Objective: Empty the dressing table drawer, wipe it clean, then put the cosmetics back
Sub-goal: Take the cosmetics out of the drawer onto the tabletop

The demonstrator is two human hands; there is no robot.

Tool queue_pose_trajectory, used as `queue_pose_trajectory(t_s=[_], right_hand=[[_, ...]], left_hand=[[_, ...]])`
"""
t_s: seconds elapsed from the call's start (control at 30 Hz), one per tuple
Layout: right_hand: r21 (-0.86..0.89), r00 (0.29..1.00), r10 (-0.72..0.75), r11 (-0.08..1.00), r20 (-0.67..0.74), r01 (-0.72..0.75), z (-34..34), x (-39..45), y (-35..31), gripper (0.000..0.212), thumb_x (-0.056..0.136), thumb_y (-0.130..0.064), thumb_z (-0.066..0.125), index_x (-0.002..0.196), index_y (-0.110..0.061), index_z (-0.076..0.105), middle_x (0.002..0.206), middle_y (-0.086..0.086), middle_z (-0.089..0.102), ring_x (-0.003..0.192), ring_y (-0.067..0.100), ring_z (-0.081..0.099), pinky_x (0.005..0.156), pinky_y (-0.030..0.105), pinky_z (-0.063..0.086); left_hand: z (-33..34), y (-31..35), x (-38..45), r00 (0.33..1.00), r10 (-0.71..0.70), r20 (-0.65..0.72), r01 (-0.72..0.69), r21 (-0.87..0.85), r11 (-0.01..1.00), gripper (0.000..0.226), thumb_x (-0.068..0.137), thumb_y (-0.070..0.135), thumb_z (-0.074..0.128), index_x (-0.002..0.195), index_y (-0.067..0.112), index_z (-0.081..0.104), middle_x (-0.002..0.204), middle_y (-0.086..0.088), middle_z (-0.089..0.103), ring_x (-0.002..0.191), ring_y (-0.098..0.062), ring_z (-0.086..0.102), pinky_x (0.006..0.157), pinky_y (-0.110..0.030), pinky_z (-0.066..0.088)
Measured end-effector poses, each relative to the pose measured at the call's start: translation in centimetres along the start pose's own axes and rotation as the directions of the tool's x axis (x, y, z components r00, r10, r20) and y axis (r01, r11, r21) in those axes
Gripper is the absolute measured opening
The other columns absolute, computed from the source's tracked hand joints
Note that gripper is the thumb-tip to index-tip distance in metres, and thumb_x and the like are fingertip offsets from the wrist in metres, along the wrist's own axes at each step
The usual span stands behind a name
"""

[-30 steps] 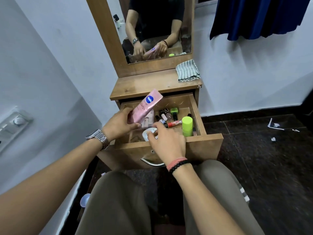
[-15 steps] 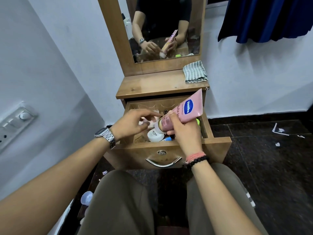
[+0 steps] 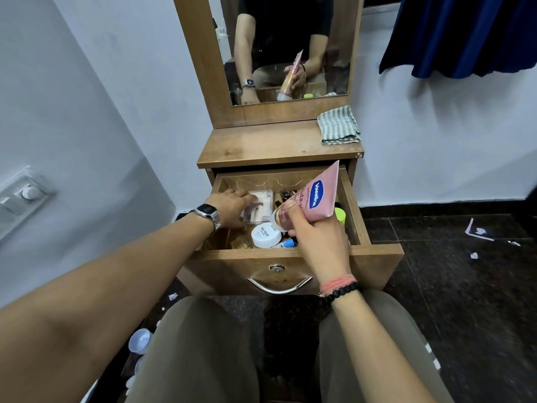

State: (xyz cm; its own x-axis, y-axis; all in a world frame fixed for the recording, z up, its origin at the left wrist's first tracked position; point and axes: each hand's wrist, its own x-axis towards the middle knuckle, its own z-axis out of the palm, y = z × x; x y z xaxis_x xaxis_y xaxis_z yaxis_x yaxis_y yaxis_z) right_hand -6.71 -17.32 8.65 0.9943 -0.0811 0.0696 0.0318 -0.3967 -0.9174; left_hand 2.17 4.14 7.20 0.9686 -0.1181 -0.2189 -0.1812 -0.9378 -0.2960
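Desk drawer [image 3: 353, 210] mostly full: right hand [image 3: 319, 237] grips tube [image 3: 312, 199], left hand [image 3: 232, 209] grasps box [image 3: 261, 203]; wiping remains.

Soft, even indoor light is filling the room, casting faint shadows on the wall [image 3: 116, 141]. Wide-angle distortion is bending the edges, and the dark floor [image 3: 465, 286] is looking slightly blurred.

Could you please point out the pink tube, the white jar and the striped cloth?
pink tube [image 3: 321, 196], head view, on the blue logo on its body.
white jar [image 3: 266, 234], head view, on the middle of its lid.
striped cloth [image 3: 338, 125], head view, on the middle of its folded top.
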Motion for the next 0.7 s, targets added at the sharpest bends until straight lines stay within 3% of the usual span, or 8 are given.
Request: queue_pose_trajectory(t_s=[0.17,0.33,0.53,0.7], right_hand=[[-0.005,0.999,-0.005,1.0,0.038,0.005,-0.2,0.2,0.0,0.046,0.086,-0.06,0.051,0.112,-0.023,0.058,0.084,-0.005,0.072,0.079,0.005,0.064,0.052,0.014,0.036],[0.017,0.998,0.021,1.0,0.063,-0.022,0.1,0.6,0.3,0.058,0.075,-0.067,0.045,0.111,-0.023,0.059,0.085,-0.004,0.073,0.081,0.01,0.067,0.064,0.021,0.049],[0.03,0.998,0.026,0.999,0.055,-0.028,0.2,0.6,0.4,0.061,0.071,-0.071,0.044,0.107,-0.024,0.06,0.083,-0.004,0.073,0.082,0.012,0.068,0.075,0.032,0.054],[0.044,0.997,0.048,0.998,0.058,-0.05,0.1,0.4,0.3,0.054,0.074,-0.069,0.048,0.101,-0.025,0.063,0.081,-0.002,0.073,0.08,0.014,0.068,0.075,0.036,0.055]], left_hand=[[-0.3,-0.3,0.7,0.99,0.134,-0.051,-0.128,0.107,0.986,0.074,0.081,0.052,0.065,0.144,0.034,0.031,0.141,0.001,0.043,0.121,-0.024,0.049,0.084,-0.035,0.051],[-0.6,-1.0,-0.1,0.961,0.253,-0.11,-0.236,0.147,0.961,0.059,0.085,0.046,0.055,0.14,0.031,0.037,0.129,0.002,0.052,0.106,-0.023,0.058,0.07,-0.032,0.052],[-1.3,-1.0,-1.3,0.923,0.093,-0.373,-0.056,0.11,0.992,0.036,0.093,0.026,0.043,0.128,0.019,0.048,0.123,-0.003,0.057,0.102,-0.028,0.061,0.07,-0.038,0.052],[-3.0,-2.1,-2.3,0.908,0.12,-0.402,-0.108,0.052,0.993,0.041,0.095,0.037,0.05,0.132,0.02,0.048,0.121,-0.003,0.061,0.094,-0.029,0.064,0.065,-0.035,0.045]])
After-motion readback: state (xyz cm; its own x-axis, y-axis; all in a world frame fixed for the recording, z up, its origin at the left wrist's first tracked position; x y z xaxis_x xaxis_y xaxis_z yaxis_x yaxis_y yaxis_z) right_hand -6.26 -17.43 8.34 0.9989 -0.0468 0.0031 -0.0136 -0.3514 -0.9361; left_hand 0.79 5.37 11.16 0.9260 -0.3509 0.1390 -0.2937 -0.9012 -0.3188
